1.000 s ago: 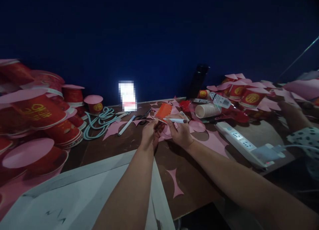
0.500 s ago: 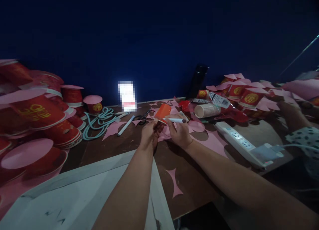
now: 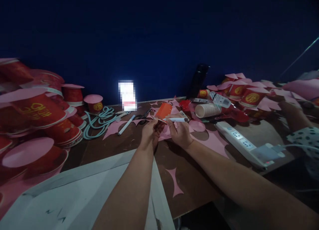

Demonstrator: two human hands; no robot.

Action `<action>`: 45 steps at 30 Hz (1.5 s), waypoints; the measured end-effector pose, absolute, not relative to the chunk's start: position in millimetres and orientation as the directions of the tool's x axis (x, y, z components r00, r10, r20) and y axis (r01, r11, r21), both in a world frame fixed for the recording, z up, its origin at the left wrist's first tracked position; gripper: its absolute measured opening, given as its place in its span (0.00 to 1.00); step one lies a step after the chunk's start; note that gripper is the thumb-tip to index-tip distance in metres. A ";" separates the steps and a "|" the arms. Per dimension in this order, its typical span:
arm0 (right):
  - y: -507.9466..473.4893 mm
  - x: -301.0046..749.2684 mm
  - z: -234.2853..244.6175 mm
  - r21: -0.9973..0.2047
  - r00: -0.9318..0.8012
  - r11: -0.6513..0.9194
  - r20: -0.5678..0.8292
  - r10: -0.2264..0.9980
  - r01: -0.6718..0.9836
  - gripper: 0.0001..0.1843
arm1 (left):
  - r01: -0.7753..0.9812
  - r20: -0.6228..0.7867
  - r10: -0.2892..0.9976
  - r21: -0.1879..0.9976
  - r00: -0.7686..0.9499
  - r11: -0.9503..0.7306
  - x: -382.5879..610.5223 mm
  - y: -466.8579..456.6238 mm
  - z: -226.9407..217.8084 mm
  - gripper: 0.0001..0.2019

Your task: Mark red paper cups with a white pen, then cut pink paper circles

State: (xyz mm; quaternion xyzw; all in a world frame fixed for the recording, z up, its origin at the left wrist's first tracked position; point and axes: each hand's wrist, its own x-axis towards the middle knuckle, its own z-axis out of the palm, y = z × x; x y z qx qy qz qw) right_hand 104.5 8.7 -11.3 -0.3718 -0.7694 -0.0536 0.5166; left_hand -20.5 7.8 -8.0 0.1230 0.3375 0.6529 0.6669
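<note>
Mid-bench, 2 bare hands work close together, just apart. Left hand (image 3: 150, 133): grip closed in a pinch, fingers curled around the near end of an orange piece (image 3: 164, 110), cup-like in outline, tilted and raised off the bench (image 3: 191, 177). Right hand (image 3: 180, 133): grip closed pen-fashion on a white marker (image 3: 175, 119), its tip pointing left at the near edge of the orange piece; cannot tell whether tip and surface touch.

Beyond and beside the hands, pink paper offcuts; 1 narrow scrap (image 3: 175, 183) lies alone nearer the body. Pink disc (image 3: 197, 125) just right of the right hand. Left of the hands: dark-handled scissors (image 3: 143, 119), partly covered; another marker (image 3: 126, 125), lying flat; pale blue cable (image 3: 96, 125), loosely coiled. Behind the cable, a bright pixelated panel (image 3: 128, 95), content unreadable.

Far left, large red tubs (image 3: 45, 112) with gold writing, heaped, several topped with pink discs. Lower left, a white board (image 3: 84, 196), partly under the left forearm.

Right side: nested pale cups (image 3: 206, 111) on their side; black bottle (image 3: 198, 79), leaning; small red cups (image 3: 253, 99) in a pile; power strip (image 3: 240, 142) with a plug fitted. Far right, another person's dotted sleeve (image 3: 302, 137), forearm resting near the pile.
</note>
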 end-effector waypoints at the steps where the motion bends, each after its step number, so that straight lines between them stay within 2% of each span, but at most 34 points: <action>1: 9.0 104.5 -11.3 -0.298 -0.191 0.716 0.835 0.516 0.631 0.09 | -0.785 -0.289 0.954 0.608 -0.080 0.119 -20.5 7.6 -7.4 0.02; 24: 10.7 105.3 -12.7 -0.253 -0.241 0.723 0.829 0.504 0.644 0.08 | -0.795 -0.305 0.946 0.598 -0.109 0.101 -20.0 6.6 -7.3 0.03; 28: 10.5 105.8 -11.5 -0.264 -0.200 0.711 0.844 0.497 0.651 0.08 | -0.775 -0.300 0.948 0.623 -0.109 0.108 -19.9 6.4 -7.1 0.02; 32: 11.4 106.7 -11.5 -0.256 -0.247 0.727 0.826 0.507 0.637 0.07 | -0.787 -0.293 0.950 0.610 -0.109 0.098 -19.9 5.8 -5.7 0.03; 36: 11.6 107.0 -10.8 -0.273 -0.188 0.701 0.843 0.505 0.659 0.07 | -0.783 -0.300 0.948 0.614 -0.110 0.103 -20.0 4.9 -4.2 0.03; 45: 9.8 106.4 -9.9 -0.258 -0.251 0.734 0.826 0.504 0.628 0.08 | -0.796 -0.310 0.944 0.596 -0.111 0.102 -20.7 6.7 -6.1 0.01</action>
